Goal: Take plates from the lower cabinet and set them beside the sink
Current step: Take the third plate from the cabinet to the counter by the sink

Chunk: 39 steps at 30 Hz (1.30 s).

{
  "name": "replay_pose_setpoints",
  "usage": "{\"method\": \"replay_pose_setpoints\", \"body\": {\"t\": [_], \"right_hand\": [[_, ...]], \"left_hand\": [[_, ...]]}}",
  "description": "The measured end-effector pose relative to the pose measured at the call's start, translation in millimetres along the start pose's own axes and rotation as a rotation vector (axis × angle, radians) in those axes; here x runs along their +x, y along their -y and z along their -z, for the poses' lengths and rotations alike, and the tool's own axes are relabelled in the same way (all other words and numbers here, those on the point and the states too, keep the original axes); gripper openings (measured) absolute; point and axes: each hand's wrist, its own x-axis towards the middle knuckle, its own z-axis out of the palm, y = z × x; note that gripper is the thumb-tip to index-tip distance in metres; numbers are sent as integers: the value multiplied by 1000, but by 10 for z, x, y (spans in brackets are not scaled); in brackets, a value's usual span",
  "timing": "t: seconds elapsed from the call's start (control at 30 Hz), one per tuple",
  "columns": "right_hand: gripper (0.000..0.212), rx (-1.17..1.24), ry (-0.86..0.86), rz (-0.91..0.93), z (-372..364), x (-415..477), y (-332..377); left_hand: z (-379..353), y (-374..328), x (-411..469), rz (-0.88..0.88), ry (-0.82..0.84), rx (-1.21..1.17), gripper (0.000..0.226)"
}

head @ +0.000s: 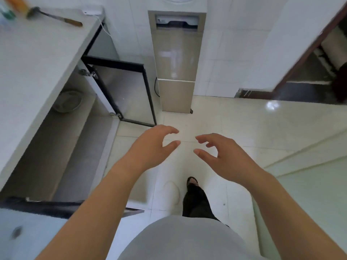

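Just right of the open lower cabinet [75,128], both bare forearms reach forward over the floor [244,128]. Left hand [152,145] and right hand [223,156] face each other, fingers spread and curled, holding nothing. Plates [68,101] sit inside the cabinet, below the counter [37,59].

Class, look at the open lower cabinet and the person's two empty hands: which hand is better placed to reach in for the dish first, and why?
Probably the left hand: it hovers nearer the open cabinet door and the dish inside. The right hand is farther off, over the floor.
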Motion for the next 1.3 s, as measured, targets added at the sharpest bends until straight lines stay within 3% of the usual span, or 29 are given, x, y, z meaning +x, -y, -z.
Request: {"method": "replay_pose_setpoints", "body": {"t": [0.3, 0.63, 1.07, 1.3], "right_hand": [[40, -111, 230, 307, 336, 1927, 195], [42, -119, 529, 621, -249, 3045, 1145], [38, -130, 465, 725, -752, 4325, 2439], [39, -150, 535, 773, -1037, 4709, 2818]], "left_hand": [[550, 372, 950, 290, -203, -22, 36], [1069, 1312, 644, 684, -396, -124, 37], [2092, 2497, 1181, 668, -550, -174, 35], [2336, 2881, 1167, 752, -592, -217, 36]]}}
